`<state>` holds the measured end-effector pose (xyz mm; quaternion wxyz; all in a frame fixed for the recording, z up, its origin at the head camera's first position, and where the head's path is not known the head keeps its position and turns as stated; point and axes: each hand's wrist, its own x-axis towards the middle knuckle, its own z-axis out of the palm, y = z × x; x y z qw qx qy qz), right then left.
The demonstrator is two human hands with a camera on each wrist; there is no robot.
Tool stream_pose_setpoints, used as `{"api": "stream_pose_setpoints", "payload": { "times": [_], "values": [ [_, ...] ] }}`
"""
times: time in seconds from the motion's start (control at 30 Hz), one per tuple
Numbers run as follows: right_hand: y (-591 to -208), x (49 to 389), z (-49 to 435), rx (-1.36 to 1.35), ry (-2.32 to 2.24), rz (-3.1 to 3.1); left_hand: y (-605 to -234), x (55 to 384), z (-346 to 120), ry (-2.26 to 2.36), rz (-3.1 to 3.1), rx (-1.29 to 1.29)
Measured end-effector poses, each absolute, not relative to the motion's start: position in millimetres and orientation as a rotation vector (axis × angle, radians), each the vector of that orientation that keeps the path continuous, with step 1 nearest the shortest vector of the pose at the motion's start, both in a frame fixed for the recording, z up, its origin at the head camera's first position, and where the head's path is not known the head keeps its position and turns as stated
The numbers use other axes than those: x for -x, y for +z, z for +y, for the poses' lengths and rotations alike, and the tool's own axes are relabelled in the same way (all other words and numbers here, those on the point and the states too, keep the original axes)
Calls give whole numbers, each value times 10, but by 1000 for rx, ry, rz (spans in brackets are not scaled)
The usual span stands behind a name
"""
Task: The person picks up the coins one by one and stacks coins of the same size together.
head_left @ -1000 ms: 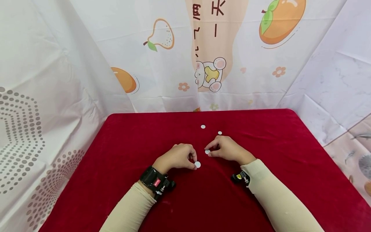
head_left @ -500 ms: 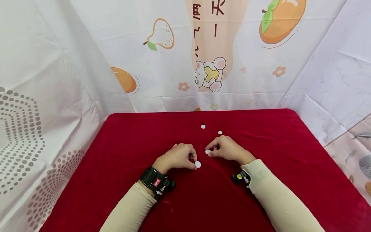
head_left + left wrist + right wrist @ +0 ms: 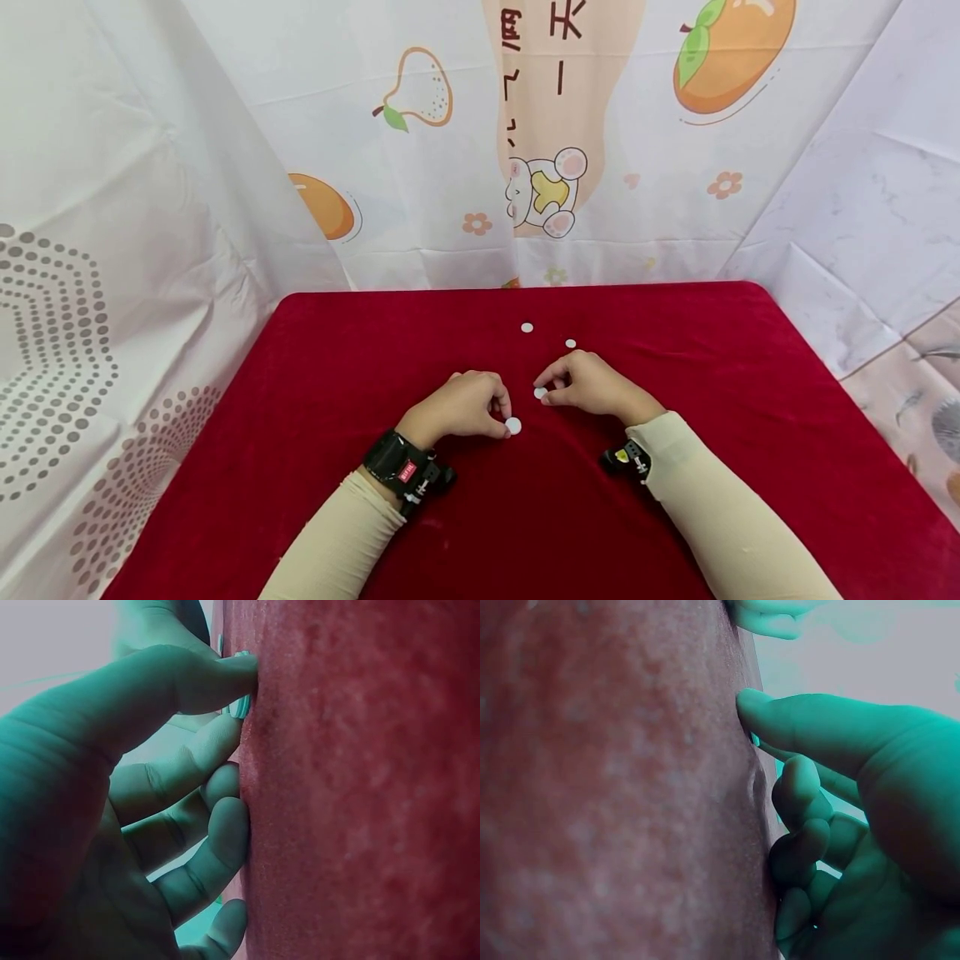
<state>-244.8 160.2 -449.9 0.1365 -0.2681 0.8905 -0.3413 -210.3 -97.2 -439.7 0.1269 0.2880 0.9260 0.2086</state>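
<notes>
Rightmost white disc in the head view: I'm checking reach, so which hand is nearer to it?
Right. The right hand is just short of the rightmost white disc; the left hand is farther off, to its left and lower in the view.

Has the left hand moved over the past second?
No. In the head view, the left hand keeps its place against the printed cartoon animal, with no clear shift either way.

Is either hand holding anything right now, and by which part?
Yes: the left hand pinches the nearest white disc by its rim, and the right hand pinches the second white disc by its rim.
</notes>
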Motion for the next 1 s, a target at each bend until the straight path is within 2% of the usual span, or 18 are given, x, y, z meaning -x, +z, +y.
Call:
{"api": "stream_pose_setpoints", "payload": {
  "times": [1.0],
  "values": [
    [-4497,2439,1610,755,-988,2565,-4399,2060,-932,576,2711,-922]
  ]
}}
